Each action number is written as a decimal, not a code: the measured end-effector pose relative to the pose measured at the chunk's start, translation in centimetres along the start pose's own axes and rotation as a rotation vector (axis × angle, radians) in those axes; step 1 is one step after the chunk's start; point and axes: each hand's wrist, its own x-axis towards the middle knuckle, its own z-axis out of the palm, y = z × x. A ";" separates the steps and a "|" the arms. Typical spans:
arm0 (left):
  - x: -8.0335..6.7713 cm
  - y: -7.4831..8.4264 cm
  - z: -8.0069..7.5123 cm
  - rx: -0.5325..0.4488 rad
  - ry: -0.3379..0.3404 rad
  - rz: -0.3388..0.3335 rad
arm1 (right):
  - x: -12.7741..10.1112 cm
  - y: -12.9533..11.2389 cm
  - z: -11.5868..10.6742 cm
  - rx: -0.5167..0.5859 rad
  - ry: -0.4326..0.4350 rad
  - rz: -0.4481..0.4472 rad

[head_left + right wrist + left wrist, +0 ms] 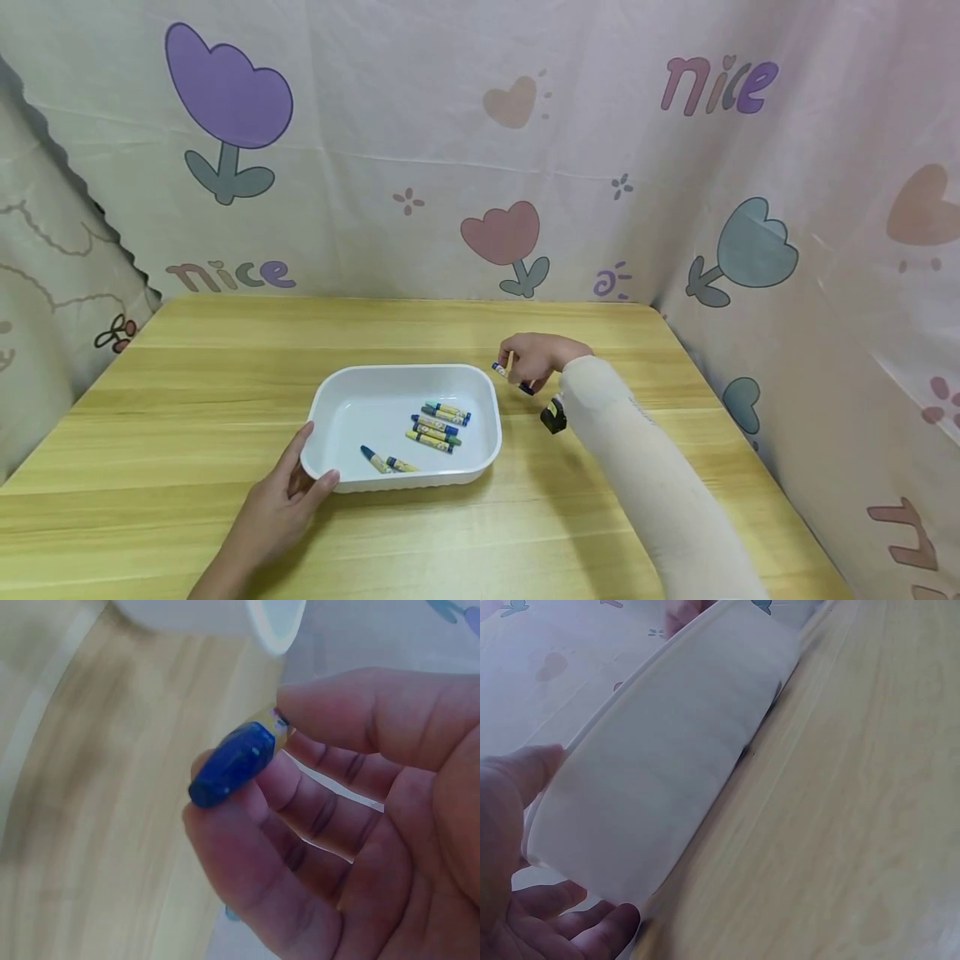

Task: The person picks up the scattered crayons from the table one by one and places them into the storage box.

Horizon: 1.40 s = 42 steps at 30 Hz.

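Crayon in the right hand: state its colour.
Blue crayon, pinched by the right hand; the right wrist view shows it best.

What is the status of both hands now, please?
Left hand grips white tray corner. Right hand pinches blue crayon beside tray. Nothing between.

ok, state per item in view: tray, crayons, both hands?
white tray: upright on the table, holding crayons
crayons in tray: lying flat, loose
blue crayon: off the table, pinched in right hand
right hand: beside the tray, pinches blue crayon
left hand: grips the tray's near-left corner
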 end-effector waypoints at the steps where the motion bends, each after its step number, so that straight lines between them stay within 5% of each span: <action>1: 0.0 0.0 0.0 -0.002 0.000 0.001 | 0.1 -0.3 0.1 -0.005 0.001 -0.011; 9: 0.1 0.0 0.0 -0.023 -0.003 -0.011 | 1.7 -3.0 1.4 0.005 -0.009 -0.099; 28: -0.2 -0.3 -0.1 -0.009 0.013 -0.014 | 5.7 -10.0 7.2 -0.150 -0.100 -0.132; 42: 0.1 0.2 0.1 -0.040 0.004 -0.010 | 6.8 -11.2 9.3 -0.215 -0.127 -0.164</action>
